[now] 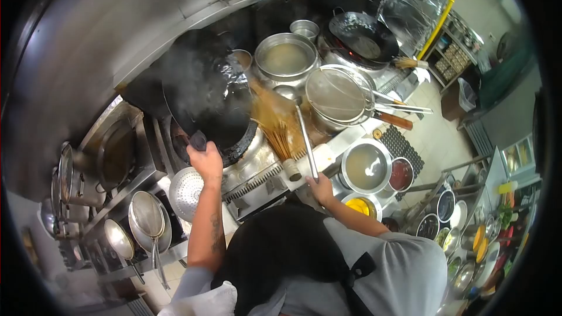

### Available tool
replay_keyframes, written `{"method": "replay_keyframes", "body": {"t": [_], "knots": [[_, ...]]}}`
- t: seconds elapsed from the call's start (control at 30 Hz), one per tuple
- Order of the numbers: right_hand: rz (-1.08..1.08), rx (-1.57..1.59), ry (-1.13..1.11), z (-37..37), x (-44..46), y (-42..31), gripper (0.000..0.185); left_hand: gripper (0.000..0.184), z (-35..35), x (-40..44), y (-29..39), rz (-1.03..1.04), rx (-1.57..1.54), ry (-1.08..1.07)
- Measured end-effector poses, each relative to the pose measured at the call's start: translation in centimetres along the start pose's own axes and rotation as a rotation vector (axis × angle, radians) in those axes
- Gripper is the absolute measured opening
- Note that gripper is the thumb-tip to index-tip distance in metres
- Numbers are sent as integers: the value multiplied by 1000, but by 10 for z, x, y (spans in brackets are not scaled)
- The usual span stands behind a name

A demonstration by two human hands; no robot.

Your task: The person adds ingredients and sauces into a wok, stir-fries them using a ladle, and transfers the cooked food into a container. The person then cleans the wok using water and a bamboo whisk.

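My left hand (204, 160) is wrapped round the handle of a large dark wok (205, 105), which stands tilted over the burner on the left with steam rising from it. Shiny wet patches show inside it. In my right hand (320, 189) is the end of a long metal ladle (305, 134); its bowl lies over the brown, wet stove top. A bamboo brush (281, 145) rests between the two hands, close to the ladle's shaft. The perforated metal skimmer (187, 193) is beside my left forearm.
Behind the ladle stands a pot of cloudy liquid (286, 58). Round strainers (335, 95) lie to its right, near a second wok (364, 38) over a glowing burner. Bowls (366, 167) stand at the right edge. More strainers (147, 213) are at the lower left.
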State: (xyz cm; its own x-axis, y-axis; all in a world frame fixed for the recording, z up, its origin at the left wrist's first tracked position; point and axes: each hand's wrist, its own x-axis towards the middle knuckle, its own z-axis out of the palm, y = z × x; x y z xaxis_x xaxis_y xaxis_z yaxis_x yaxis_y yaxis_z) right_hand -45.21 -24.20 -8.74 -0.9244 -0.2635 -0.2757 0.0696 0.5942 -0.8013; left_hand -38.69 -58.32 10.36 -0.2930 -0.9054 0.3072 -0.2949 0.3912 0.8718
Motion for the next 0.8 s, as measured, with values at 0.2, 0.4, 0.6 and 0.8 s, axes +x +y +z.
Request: {"method": "replay_keyframes", "body": {"t": [0.2, 0.4, 0.6, 0.8], "knots": [[-561, 99, 272, 7, 79, -88, 71, 32, -50, -26, -17, -8, -127, 9], [-4, 39, 83, -7, 177, -234, 69, 18, -79, -29, -42, -594, -349, -168], [145, 1132, -290, 9, 265, -236, 9, 20, -56, -33, -98, -981, -675, -226], [158, 1433, -568, 7, 235, -298, 12, 21, -8, -29, -99, -1006, -784, -179]]}}
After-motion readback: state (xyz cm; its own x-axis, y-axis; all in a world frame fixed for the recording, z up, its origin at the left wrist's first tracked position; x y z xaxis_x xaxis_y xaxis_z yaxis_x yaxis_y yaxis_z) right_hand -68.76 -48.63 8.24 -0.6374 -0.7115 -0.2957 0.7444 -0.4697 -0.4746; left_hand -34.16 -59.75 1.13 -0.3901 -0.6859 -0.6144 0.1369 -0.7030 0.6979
